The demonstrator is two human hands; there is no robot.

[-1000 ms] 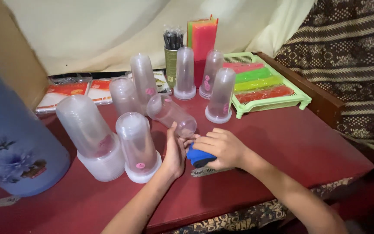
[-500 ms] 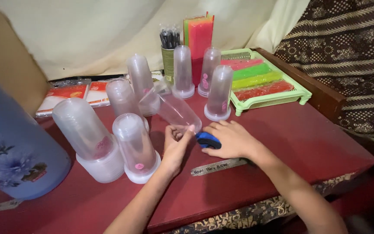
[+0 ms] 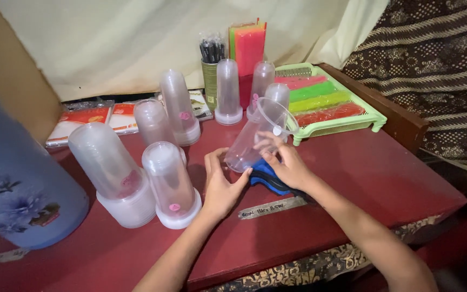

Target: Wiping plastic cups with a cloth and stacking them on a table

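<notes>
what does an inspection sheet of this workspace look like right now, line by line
surface: dark red table, a paper label strip stuck near the front edge
job's things: clear plastic cup lifted and tilted, mouth up and to the right; blue object lying under the hands
clutter: stacks of upturned clear cups; green tray with coloured strips; tin of dark sticks; flat packets at the back; blue floral container at left
grippers: left hand at the cup's base; right hand on its side
cables: nothing seen
surroundings: pale cloth backdrop; patterned fabric at right
</notes>
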